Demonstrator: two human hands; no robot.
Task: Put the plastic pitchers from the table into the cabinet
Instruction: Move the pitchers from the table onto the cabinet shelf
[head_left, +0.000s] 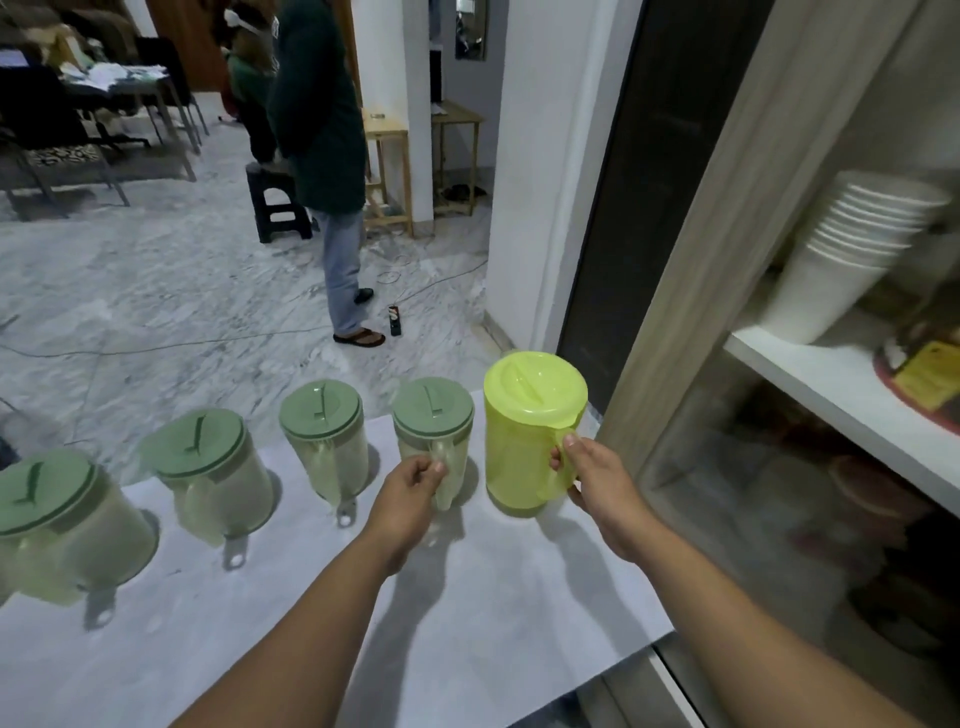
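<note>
Several plastic pitchers stand in a row on the white table (467, 613). The rightmost is a yellow-green pitcher (524, 436) with a matching lid; my right hand (592, 483) is closed around its handle. Left of it stands a clear pitcher with a green lid (431, 421), and my left hand (415, 493) grips its handle. Three more clear, green-lidded pitchers (324, 436) (213, 467) (62, 525) stand further left, untouched. The cabinet (675, 312) rises at the right behind a glass door, its white shelf (831, 384) showing through.
Inside the cabinet a stack of white cups (852, 249) leans on the upper shelf beside a red-rimmed plate (924, 384); dim dishes sit below. A person (322, 156) stands on the marble floor beyond the table, near a black stool (275, 202) and wooden tables.
</note>
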